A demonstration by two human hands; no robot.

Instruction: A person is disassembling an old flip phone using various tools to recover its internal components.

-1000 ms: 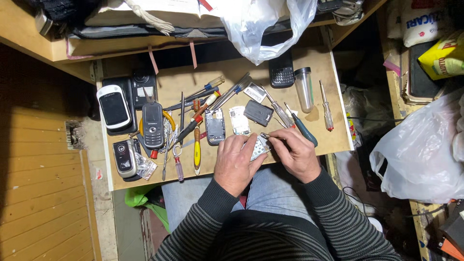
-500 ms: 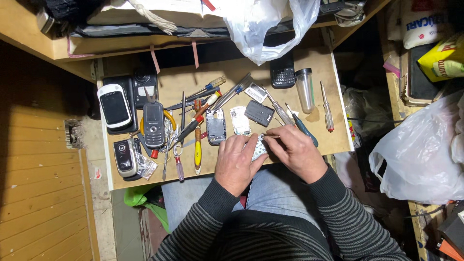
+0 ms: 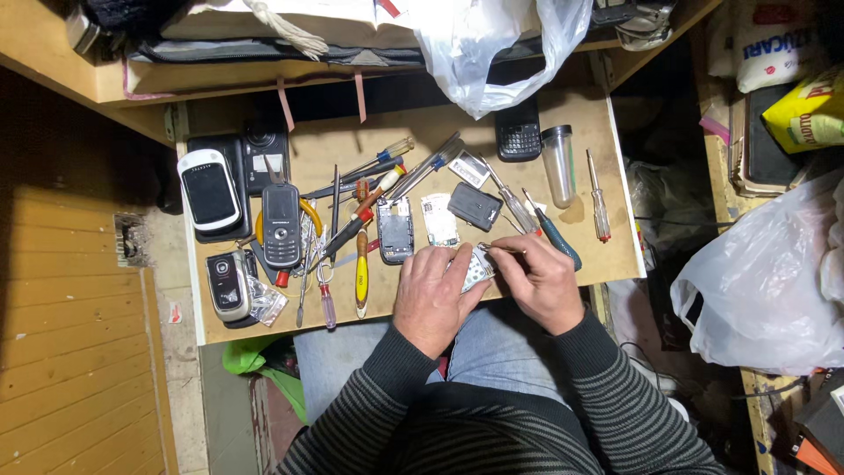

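Observation:
My left hand rests at the near edge of a small wooden board and holds a small white phone keypad part. My right hand pinches a thin metal tool whose tip touches the top of that part. Just beyond my hands lie an opened phone body, a white phone panel and a dark battery cover.
Several screwdrivers and tweezers lie left of centre. Old phones sit at the left, a black keypad phone and a clear plastic tube at the back. Plastic bags hang at the right.
My hands have stayed almost in place; the right hand has shifted slightly toward the part, with the tool tip against its top edge.

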